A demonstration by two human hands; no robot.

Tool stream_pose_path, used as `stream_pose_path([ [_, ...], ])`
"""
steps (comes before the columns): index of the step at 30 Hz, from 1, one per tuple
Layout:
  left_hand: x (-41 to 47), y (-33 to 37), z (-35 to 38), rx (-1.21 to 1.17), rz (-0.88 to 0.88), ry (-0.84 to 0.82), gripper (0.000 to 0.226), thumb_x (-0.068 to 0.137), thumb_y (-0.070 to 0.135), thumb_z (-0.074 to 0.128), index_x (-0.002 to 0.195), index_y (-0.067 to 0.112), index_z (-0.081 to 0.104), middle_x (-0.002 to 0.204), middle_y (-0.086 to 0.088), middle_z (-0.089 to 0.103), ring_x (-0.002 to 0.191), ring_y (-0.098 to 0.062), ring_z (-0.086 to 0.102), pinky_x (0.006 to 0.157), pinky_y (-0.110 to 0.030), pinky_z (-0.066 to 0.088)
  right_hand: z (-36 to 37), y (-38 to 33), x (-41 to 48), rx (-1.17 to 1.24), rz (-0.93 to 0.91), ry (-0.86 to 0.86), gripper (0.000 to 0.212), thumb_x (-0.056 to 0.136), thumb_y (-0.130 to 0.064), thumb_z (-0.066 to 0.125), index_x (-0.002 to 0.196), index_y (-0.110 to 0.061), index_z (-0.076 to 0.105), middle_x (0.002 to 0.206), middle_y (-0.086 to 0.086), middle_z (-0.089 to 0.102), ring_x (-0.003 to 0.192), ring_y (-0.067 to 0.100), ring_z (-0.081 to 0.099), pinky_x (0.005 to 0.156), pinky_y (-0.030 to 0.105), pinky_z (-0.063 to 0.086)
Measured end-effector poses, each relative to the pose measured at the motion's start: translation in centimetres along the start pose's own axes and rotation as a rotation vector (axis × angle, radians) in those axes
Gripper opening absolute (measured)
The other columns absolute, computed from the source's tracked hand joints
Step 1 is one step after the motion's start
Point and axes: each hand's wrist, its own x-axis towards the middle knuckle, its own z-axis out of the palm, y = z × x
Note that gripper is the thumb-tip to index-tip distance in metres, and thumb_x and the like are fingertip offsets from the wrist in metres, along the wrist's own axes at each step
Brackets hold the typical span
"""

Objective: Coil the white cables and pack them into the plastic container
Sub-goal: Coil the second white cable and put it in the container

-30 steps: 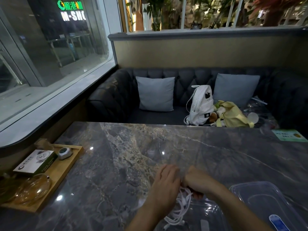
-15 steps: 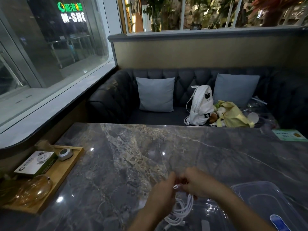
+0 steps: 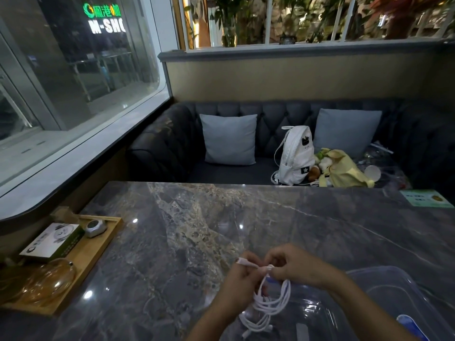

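At the marble table's (image 3: 246, 217) left edge a wooden tray (image 3: 98, 244) is seen, with a box, a small grey device and an amber glass dish held on it. Nearer the table's front, the left hand (image 3: 240, 283) is closed on the white cable (image 3: 270, 301), a connector end pinched at its fingertips. The right hand (image 3: 295, 265) is clamped on the top of the coil, whose loops hang over the clear plastic container (image 3: 327, 313). Right of that, a second clear plastic piece (image 3: 394, 289) is seen.

Dim indoor light, ceiling-lamp glare spots on glossy table (image 3: 172, 242), wide-angle edge bending
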Motion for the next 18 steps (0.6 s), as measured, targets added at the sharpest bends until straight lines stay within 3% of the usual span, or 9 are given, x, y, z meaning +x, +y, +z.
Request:
stream_pose_path([
  [3, -0.1, 0.2, -0.3, -0.19, -0.019, 0.024, 0.015, 0.087, -0.002, 0.054, 0.075, 0.004, 0.049, 0.04, -0.003, 0.057, 0.034, -0.013, 0.052, 0.037, -0.019, 0.043, 0.5, -0.6, 0.0, -0.068, -0.094, 0.078, 0.013, 0.078, -0.016, 0.065, 0.086, -0.024, 0.059, 0.078, -0.005, 0.058, 0.07, 0.007, 0.052, 0.063, 0.022, 0.041],
  [6, -0.5, 0.5, -0.4, -0.333, -0.037, 0.009, 0.016, 0.078, 0.008, 0.059, 0.063, 0.004, 0.064, 0.047, -0.012, 0.061, 0.038, -0.018, 0.057, 0.041, -0.022, 0.048, 0.6, -1.2, 0.1, -0.28, -0.21, 0.111, 0.02, 0.081, -0.018, 0.064, 0.095, -0.029, 0.054, 0.093, -0.009, 0.052, 0.085, 0.01, 0.052, 0.069, 0.016, 0.039],
  [9, -0.5, 1.0, -0.9, -0.42, -0.112, 0.026, 0.02, 0.081, 0.009, 0.056, 0.068, -0.003, 0.065, 0.058, -0.018, 0.065, 0.046, -0.023, 0.061, 0.048, -0.026, 0.051, 0.8, -1.7, -0.2, -0.421, -0.333, 0.199, 0.024, 0.081, -0.019, 0.064, 0.1, -0.032, 0.056, 0.097, -0.01, 0.051, 0.078, 0.005, 0.049, 0.063, 0.011, 0.036],
  [12, -0.7, 1.3, -1.4, -0.376, -0.135, 0.016, 0.021, 0.086, 0.01, 0.053, 0.07, -0.001, 0.061, 0.05, -0.008, 0.06, 0.038, -0.015, 0.055, 0.036, -0.019, 0.043, 1.3, -1.8, -0.4, -0.475, -0.434, 0.176, 0.028, 0.08, -0.017, 0.062, 0.102, -0.034, 0.06, 0.097, -0.009, 0.056, 0.074, 0.002, 0.047, 0.055, 0.007, 0.031],
  [14, -1.0, 1.6, -1.4, -0.324, -0.136, -0.012, 0.018, 0.087, 0.011, 0.056, 0.073, 0.002, 0.065, 0.057, -0.009, 0.063, 0.046, -0.016, 0.06, 0.042, -0.022, 0.047, 1.4, -1.6, -0.4, -0.41, -0.407, 0.143, 0.024, 0.081, -0.015, 0.062, 0.101, -0.028, 0.064, 0.097, -0.008, 0.055, 0.078, 0.003, 0.049, 0.06, 0.009, 0.031],
  [18, -0.8, 1.9, -1.1, -0.315, -0.109, -0.01, 0.013, 0.089, 0.007, 0.055, 0.08, 0.0, 0.061, 0.071, -0.017, 0.061, 0.065, -0.024, 0.06, 0.065, -0.034, 0.048, 1.0, -1.8, -0.6, -0.348, -0.423, 0.176, 0.021, 0.077, -0.006, 0.063, 0.091, -0.021, 0.067, 0.091, -0.014, 0.046, 0.075, -0.011, 0.044, 0.063, 0.0, 0.034],
])
